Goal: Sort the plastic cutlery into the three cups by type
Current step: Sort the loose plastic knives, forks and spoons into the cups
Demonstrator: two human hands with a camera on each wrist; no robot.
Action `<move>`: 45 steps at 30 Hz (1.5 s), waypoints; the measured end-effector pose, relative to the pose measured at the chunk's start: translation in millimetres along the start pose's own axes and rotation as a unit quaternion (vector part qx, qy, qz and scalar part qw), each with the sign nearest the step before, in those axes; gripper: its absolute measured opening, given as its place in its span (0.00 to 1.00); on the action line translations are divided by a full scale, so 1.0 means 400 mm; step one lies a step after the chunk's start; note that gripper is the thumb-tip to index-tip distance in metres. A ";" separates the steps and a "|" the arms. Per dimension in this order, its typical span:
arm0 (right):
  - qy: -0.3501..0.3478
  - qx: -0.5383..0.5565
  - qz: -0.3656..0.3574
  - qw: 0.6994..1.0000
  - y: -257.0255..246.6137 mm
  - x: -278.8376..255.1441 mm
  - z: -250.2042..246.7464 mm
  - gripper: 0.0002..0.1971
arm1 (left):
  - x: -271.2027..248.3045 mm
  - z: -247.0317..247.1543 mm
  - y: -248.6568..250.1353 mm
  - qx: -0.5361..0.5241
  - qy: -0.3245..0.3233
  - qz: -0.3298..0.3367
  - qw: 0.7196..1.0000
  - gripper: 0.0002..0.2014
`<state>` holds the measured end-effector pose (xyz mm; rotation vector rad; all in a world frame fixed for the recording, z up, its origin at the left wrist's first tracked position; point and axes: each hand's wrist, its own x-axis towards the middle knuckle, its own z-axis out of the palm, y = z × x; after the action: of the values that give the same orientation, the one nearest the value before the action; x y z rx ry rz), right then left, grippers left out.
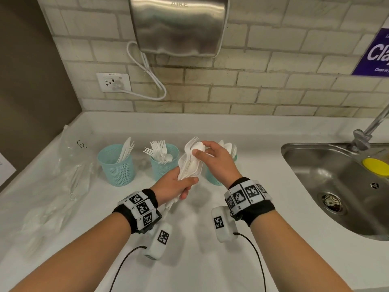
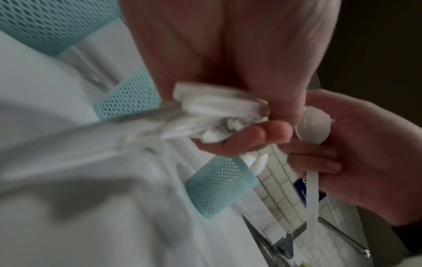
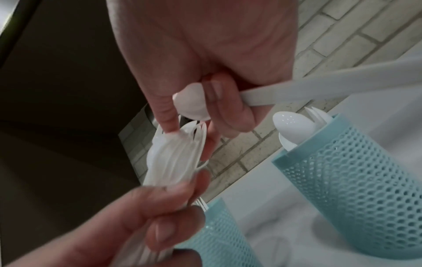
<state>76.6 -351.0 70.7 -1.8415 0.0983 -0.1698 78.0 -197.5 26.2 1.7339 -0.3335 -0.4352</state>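
Nearest, a bundle of mixed cutlery [image 1: 188,165] is clutched by its handles in the left hand [image 1: 174,185] above the table [image 1: 189,260], while a spoon [image 3: 191,106] is pinched in the right hand [image 1: 212,157] — best drawn straight out so neighbouring forks are not dragged along. Knives are held in the left cup [image 1: 116,165], forks plus a stray spoon in the middle cup [image 1: 163,167], and spoons in the right cup [image 1: 212,178] — judged the spoon's destination.

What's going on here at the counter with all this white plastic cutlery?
A person is sorting white plastic cutlery into three teal mesh cups on a white countertop. Their left hand grips a mixed bundle of forks and spoons, while the right hand pinches a single white plastic spoon at the bundle's top. The left cup holds knives, the middle cup mostly forks, and the right cup, partly hidden behind the hands, holds spoons.
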 end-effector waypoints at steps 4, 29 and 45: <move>0.048 -0.012 -0.023 0.999 -0.008 0.010 -0.008 0.20 | 0.018 -0.001 0.002 -0.017 0.003 -0.009 1.000 0.08; 0.099 0.162 0.041 0.981 -0.043 0.089 -0.026 0.14 | 0.098 0.000 0.041 -0.020 0.064 0.042 0.997 0.17; 0.129 0.159 0.008 0.979 -0.088 0.075 -0.086 0.10 | 0.126 0.005 0.025 0.018 0.087 0.031 0.996 0.05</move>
<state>99.8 -378.7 115.7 -1.4934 0.2514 -0.3910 122.0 -224.1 30.1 1.7778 -0.2707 -0.2319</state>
